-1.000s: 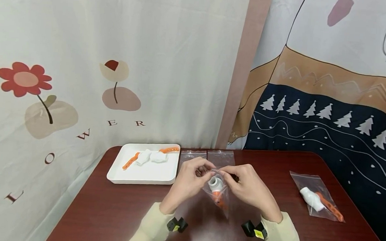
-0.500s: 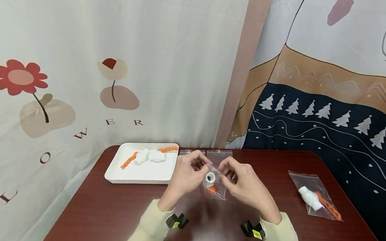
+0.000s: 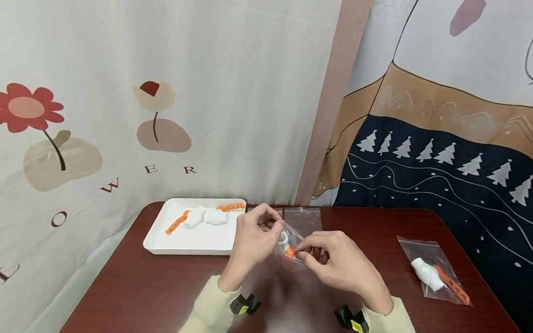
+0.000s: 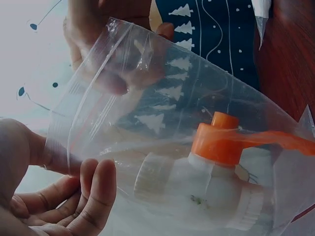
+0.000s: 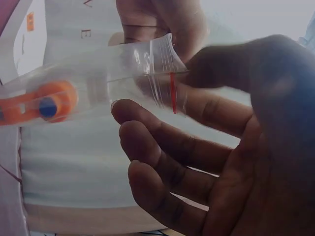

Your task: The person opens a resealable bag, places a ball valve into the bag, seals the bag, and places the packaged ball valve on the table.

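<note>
Both hands hold a clear zip-lock bag point(image 4: 162, 113) above the table. Inside it lies a white plastic ball valve point(image 4: 206, 191) with an orange handle point(image 4: 216, 142). My left hand point(image 3: 256, 236) pinches the zip edge between thumb and fingers, at the bag's upper left in the head view. On the other side, my right hand point(image 3: 334, 255) has thumb and index finger at the bag's edge; the right wrist view shows them pinching the zip end beside its red line. The remaining right fingers point(image 5: 142, 140) are bent loosely under the bag.
At the back left, a white tray point(image 3: 190, 245) holds two white valves with orange handles. More flat clear bags point(image 3: 304, 219) lie behind the hands. A filled bag point(image 3: 435, 271) with a white valve and orange handle rests at the right of the brown table point(image 3: 151, 301).
The bag has tilted and now stretches slantwise between the hands. My left hand has shifted slightly up and left, while the right fingers have moved lower along the bag.
</note>
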Demonstrator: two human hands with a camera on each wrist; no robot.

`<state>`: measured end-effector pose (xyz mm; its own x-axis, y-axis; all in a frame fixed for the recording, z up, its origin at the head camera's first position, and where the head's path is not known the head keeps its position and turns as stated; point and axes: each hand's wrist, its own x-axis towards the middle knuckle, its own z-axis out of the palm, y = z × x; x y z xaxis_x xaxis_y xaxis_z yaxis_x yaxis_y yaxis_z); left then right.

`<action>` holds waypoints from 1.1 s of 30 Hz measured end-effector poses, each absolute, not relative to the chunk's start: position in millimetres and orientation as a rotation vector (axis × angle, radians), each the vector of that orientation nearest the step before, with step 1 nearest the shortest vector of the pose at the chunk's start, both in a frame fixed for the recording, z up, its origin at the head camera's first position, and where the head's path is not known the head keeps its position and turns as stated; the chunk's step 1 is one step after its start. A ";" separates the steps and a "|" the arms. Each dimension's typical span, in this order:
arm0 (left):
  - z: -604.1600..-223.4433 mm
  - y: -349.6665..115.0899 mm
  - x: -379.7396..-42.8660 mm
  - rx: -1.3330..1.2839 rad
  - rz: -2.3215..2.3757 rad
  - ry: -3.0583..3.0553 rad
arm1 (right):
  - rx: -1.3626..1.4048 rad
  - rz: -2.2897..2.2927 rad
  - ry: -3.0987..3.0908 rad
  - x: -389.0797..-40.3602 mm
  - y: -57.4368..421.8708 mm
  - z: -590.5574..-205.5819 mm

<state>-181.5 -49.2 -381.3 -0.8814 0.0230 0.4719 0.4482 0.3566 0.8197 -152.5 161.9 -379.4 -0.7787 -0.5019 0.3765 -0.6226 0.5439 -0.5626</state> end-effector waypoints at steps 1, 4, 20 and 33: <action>-381.8 -50.0 -182.2 -0.402 -1.543 -2.243 | 0.963 1.061 -2.614 -152.0 161.5 -379.3; -383.0 -52.9 -184.3 -0.369 -1.573 -2.236 | 0.980 1.059 -2.616 -151.7 160.3 -379.1; -385.0 -69.7 -184.9 -0.359 -1.740 -2.377 | 0.955 0.959 -2.514 -154.8 166.5 -376.2; -384.6 -87.6 -189.6 -1.130 -1.233 -2.485 | 0.978 1.033 -2.435 -159.3 179.7 -376.8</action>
<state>-189.6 -87.6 -384.6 -0.7062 0.5630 0.4293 0.6824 0.3797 0.6247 -159.3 179.7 -376.8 -0.7143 -0.4679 0.5205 -0.6994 0.5039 -0.5069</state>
